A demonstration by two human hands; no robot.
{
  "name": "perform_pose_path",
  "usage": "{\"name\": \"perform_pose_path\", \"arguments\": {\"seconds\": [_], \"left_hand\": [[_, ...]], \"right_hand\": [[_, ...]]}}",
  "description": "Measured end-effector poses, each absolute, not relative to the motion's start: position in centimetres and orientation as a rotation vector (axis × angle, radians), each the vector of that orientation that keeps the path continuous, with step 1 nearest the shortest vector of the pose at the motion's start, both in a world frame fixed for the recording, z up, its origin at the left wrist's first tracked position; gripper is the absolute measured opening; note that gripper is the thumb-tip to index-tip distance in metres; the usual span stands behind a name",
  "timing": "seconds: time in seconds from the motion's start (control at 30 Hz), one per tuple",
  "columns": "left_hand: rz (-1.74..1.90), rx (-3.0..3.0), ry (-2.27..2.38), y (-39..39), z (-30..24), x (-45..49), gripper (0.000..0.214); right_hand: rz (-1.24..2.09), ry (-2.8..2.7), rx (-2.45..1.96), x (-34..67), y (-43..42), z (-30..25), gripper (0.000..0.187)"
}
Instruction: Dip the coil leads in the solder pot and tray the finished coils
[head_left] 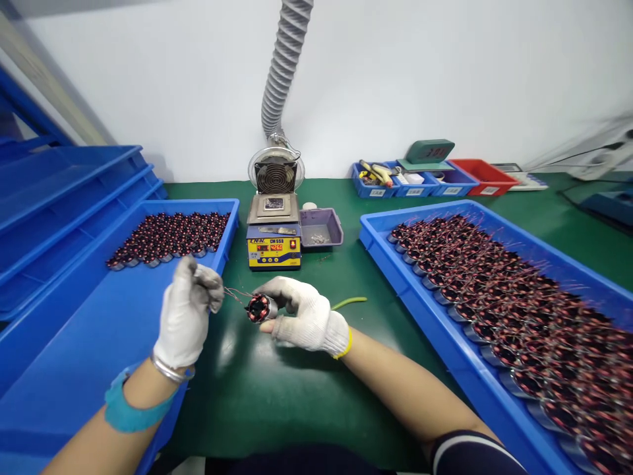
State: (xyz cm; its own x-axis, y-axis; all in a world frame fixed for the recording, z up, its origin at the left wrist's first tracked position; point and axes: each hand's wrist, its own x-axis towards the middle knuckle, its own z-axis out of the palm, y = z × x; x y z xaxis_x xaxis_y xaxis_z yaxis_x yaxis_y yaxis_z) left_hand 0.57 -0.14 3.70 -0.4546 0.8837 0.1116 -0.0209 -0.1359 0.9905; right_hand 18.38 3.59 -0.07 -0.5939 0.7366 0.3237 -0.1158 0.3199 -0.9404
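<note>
A motor stator [261,308], a grey metal ring with copper windings and black inside, is gripped by my right hand [306,315]. The ring is tilted with its wound face toward the left. Thin reddish wires [237,292] run from it to the fingertips of my left hand [190,303], which are closed together at the wire ends. Both hands wear white gloves with greyed fingers. Behind the stator stands a yellow and blue solder pot [273,247] with a lit display and a flat blade-like tool lying on its front ledge.
Blue trays with stators flank me: one on the left [93,316], a fuller one on the right [420,300]. A grey dish [337,227] with metal bits adjoins the pot, below a ribbed exhaust hose [287,59]. Small bins [413,190] and a clock [431,151] stand behind.
</note>
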Motion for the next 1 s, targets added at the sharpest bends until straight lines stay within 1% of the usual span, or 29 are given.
{"name": "perform_pose_path", "arguments": {"seconds": [0.1, 0.17, 0.33, 0.47, 0.57, 0.67, 0.73, 0.77, 0.87, 0.93, 1.0], "left_hand": [[1.413, 1.282, 1.443, -0.5, 2.8, 1.3, 0.037], [1.354, 1.417, 1.538, -0.7, 2.7, 2.0, 0.03], [1.507, 1.306, 1.663, -1.4, 2.9, 3.4, 0.017], [1.689, 0.97, 1.519, -1.1, 2.6, 3.0, 0.017], [1.866, 0.664, 1.289, -0.3, 2.4, 2.1, 0.019], [1.896, 0.509, 1.166, 0.5, 2.0, 1.5, 0.023], [1.799, 0.535, 1.195, 0.6, 1.3, 1.7, 0.027], [1.719, 0.59, 1.246, 0.7, 0.9, 1.8, 0.031], [1.347, 0.896, 1.462, 0.6, -0.5, 2.5, 0.04], [1.087, 1.097, 1.554, 0.5, -1.2, 2.9, 0.043], [0.894, 1.223, 1.6, 0.6, -1.6, 3.2, 0.044]], "right_hand": [[1.372, -1.79, -0.58, 18.4, 3.7, -0.2, 0.041], [1.313, -1.831, -0.607, 18.4, 3.6, -0.1, 0.041], [1.085, -1.887, -0.595, 18.5, 3.0, 0.2, 0.04], [1.047, -1.873, -0.585, 18.4, 2.8, 0.3, 0.038], [1.202, -1.79, -0.661, 18.0, 2.9, 0.2, 0.04], [1.542, -1.548, -0.642, 17.7, 3.3, -0.4, 0.046], [1.688, -1.391, -0.645, 17.9, 4.0, -0.6, 0.049], [1.705, -1.342, -0.661, 18.0, 4.5, -0.6, 0.05], [1.628, -1.29, -0.683, 18.7, 7.2, 0.2, 0.05], [1.596, -1.285, -0.675, 18.9, 9.9, 1.4, 0.048], [1.574, -1.289, -0.741, 18.7, 13.1, 2.8, 0.041]]}}
